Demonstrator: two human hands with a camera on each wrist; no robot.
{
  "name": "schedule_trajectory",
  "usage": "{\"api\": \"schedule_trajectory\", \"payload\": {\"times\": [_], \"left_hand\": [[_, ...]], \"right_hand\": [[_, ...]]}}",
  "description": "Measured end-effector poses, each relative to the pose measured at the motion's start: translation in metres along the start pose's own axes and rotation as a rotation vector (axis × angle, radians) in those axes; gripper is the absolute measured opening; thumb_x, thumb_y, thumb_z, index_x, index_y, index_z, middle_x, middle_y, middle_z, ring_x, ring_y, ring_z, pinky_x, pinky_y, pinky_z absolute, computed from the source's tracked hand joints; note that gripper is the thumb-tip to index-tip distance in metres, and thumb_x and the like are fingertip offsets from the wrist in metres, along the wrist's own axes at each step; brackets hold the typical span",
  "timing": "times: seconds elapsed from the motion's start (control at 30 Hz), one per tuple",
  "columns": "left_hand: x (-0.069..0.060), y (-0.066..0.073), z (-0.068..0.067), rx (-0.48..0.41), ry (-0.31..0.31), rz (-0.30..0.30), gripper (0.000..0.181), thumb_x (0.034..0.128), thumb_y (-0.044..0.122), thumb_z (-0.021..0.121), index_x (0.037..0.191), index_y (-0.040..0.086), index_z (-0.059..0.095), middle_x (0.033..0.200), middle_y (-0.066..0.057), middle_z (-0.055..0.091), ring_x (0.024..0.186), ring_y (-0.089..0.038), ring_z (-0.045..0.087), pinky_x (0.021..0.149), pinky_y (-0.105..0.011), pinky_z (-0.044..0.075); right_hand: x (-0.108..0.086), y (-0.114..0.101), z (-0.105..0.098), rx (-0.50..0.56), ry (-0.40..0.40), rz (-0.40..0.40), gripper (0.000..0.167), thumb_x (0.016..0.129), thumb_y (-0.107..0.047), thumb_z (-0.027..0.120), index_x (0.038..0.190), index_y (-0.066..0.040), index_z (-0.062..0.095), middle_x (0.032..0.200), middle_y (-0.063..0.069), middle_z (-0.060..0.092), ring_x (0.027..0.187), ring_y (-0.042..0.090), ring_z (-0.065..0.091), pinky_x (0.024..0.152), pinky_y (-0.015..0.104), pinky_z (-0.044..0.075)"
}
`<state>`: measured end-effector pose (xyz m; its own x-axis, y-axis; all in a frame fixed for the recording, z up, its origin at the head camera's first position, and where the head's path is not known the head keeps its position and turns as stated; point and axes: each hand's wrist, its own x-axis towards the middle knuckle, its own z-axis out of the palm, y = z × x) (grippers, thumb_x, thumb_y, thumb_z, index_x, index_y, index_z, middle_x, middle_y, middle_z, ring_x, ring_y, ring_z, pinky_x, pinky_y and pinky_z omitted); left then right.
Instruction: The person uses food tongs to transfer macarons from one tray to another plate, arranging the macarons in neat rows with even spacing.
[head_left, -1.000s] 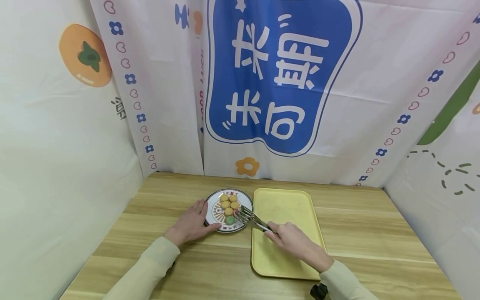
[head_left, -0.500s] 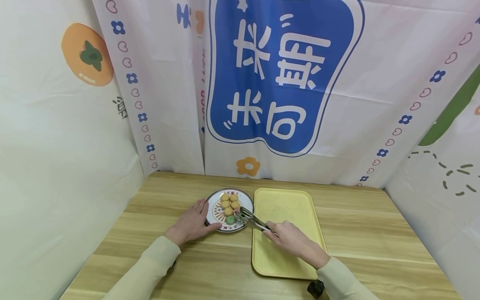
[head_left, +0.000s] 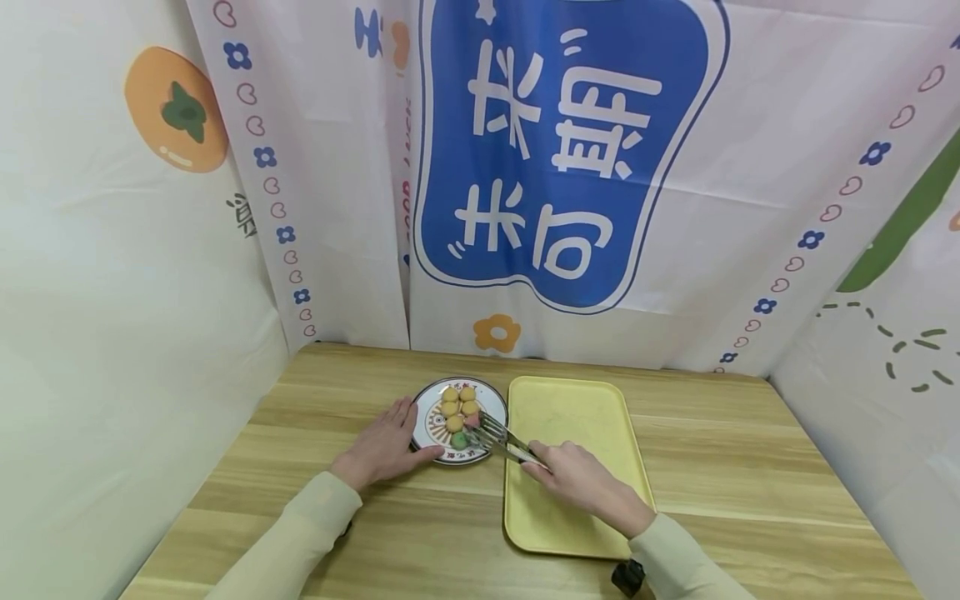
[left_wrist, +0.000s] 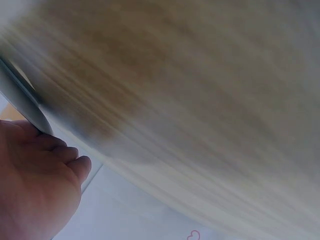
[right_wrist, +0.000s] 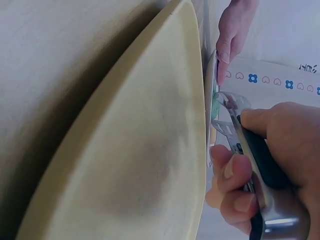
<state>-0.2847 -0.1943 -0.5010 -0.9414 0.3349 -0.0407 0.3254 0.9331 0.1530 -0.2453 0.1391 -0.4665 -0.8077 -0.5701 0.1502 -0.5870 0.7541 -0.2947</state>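
Note:
A white patterned plate holds several yellow balls, a green ball and a pink ball; what they are made of is unclear. My left hand rests against the plate's left side, fingers extended and thumb along the near rim. Metal tongs with dark grip pads are gripped in my right hand, fingers wrapped round the handle in the right wrist view. The tongs' tips stand apart over the plate's right part, beside the pink and green balls. Whether they touch either is hard to tell.
A yellow tray lies right of the plate, under my right hand. Both sit on a wooden table. Printed fabric hangs behind the table and along both sides.
The tongs' tips have spread wider, and the pink ball shows more between them. A yellow ball near the middle has shifted slightly left. My left hand stays in place.

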Motion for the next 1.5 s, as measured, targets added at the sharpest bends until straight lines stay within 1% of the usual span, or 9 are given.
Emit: {"api": "schedule_trajectory", "payload": {"times": [0.33, 0.5, 0.63, 0.7, 0.87, 0.93, 1.03, 1.3, 1.5], "left_hand": [[-0.001, 0.0, -0.001, 0.011, -0.003, -0.005, 0.111, 0.0864, 0.082, 0.033, 0.151, -0.007, 0.026, 0.16, -0.027, 0.022, 0.149, -0.04, 0.022, 0.123, -0.049, 0.025], [-0.001, 0.0, -0.001, 0.011, -0.003, -0.004, 0.111, 0.0863, 0.083, 0.032, 0.151, -0.007, 0.025, 0.16, -0.027, 0.021, 0.15, -0.04, 0.022, 0.123, -0.049, 0.024], [0.0, 0.001, -0.001, 0.004, 0.0, -0.002, 0.111, 0.0865, 0.082, 0.034, 0.151, -0.008, 0.026, 0.159, -0.028, 0.022, 0.149, -0.04, 0.022, 0.123, -0.049, 0.025], [0.0, 0.001, -0.001, 0.003, 0.0, -0.002, 0.111, 0.0866, 0.082, 0.035, 0.151, -0.008, 0.026, 0.159, -0.028, 0.022, 0.149, -0.04, 0.023, 0.123, -0.049, 0.025], [0.0, 0.002, -0.002, 0.006, -0.001, -0.005, 0.11, 0.0871, 0.081, 0.035, 0.151, -0.008, 0.026, 0.159, -0.028, 0.022, 0.149, -0.04, 0.022, 0.123, -0.05, 0.025], [0.0, 0.002, -0.002, 0.005, -0.002, -0.009, 0.11, 0.0872, 0.081, 0.035, 0.151, -0.008, 0.026, 0.16, -0.027, 0.021, 0.149, -0.04, 0.022, 0.123, -0.05, 0.025], [0.0, 0.002, -0.002, 0.001, -0.003, -0.008, 0.11, 0.0873, 0.081, 0.036, 0.151, -0.008, 0.026, 0.159, -0.028, 0.022, 0.149, -0.04, 0.022, 0.123, -0.05, 0.024], [-0.001, 0.001, -0.002, 0.01, 0.01, -0.001, 0.108, 0.0881, 0.079, 0.039, 0.15, -0.009, 0.027, 0.158, -0.03, 0.023, 0.148, -0.042, 0.024, 0.122, -0.051, 0.026], [-0.001, 0.002, -0.002, 0.009, 0.018, 0.005, 0.107, 0.0889, 0.077, 0.04, 0.15, -0.01, 0.027, 0.158, -0.031, 0.024, 0.148, -0.043, 0.024, 0.122, -0.051, 0.025]], "right_hand": [[-0.001, -0.002, -0.004, 0.001, 0.024, 0.039, 0.021, 0.098, -0.037, 0.058, 0.09, -0.017, 0.056, 0.054, -0.011, 0.036, 0.045, 0.004, 0.035, 0.039, 0.021, 0.029], [-0.004, -0.002, -0.009, 0.005, 0.062, 0.067, 0.024, 0.097, -0.038, 0.06, 0.1, -0.015, 0.062, 0.054, -0.01, 0.042, 0.046, 0.005, 0.039, 0.04, 0.021, 0.032], [-0.008, 0.0, -0.011, 0.016, 0.101, 0.068, 0.022, 0.095, -0.037, 0.063, 0.099, -0.016, 0.061, 0.053, -0.013, 0.042, 0.045, 0.002, 0.037, 0.039, 0.02, 0.03], [-0.011, 0.001, -0.012, 0.037, 0.103, 0.068, 0.021, 0.094, -0.036, 0.065, 0.1, -0.016, 0.061, 0.052, -0.014, 0.041, 0.044, 0.001, 0.035, 0.038, 0.019, 0.029], [-0.019, 0.001, -0.017, 0.066, 0.093, 0.101, 0.03, 0.094, -0.035, 0.066, 0.114, -0.013, 0.064, 0.052, -0.015, 0.043, 0.042, -0.001, 0.034, 0.037, 0.017, 0.03], [-0.022, 0.002, -0.019, 0.058, 0.102, 0.117, 0.035, 0.094, -0.034, 0.066, 0.12, -0.011, 0.063, 0.052, -0.015, 0.044, 0.042, -0.001, 0.034, 0.038, 0.017, 0.031], [-0.026, 0.004, -0.022, 0.059, 0.125, 0.137, 0.038, 0.094, -0.032, 0.066, 0.123, -0.008, 0.063, 0.052, -0.015, 0.044, 0.042, -0.001, 0.034, 0.038, 0.017, 0.03], [-0.035, 0.018, -0.028, 0.059, 0.202, 0.156, 0.035, 0.093, -0.031, 0.068, 0.118, -0.007, 0.063, 0.053, -0.015, 0.043, 0.042, -0.002, 0.032, 0.039, 0.015, 0.03], [-0.044, 0.032, -0.033, 0.104, 0.179, 0.226, 0.042, 0.094, -0.031, 0.067, 0.124, -0.003, 0.06, 0.055, -0.012, 0.046, 0.043, -0.002, 0.034, 0.039, 0.015, 0.031]]}}
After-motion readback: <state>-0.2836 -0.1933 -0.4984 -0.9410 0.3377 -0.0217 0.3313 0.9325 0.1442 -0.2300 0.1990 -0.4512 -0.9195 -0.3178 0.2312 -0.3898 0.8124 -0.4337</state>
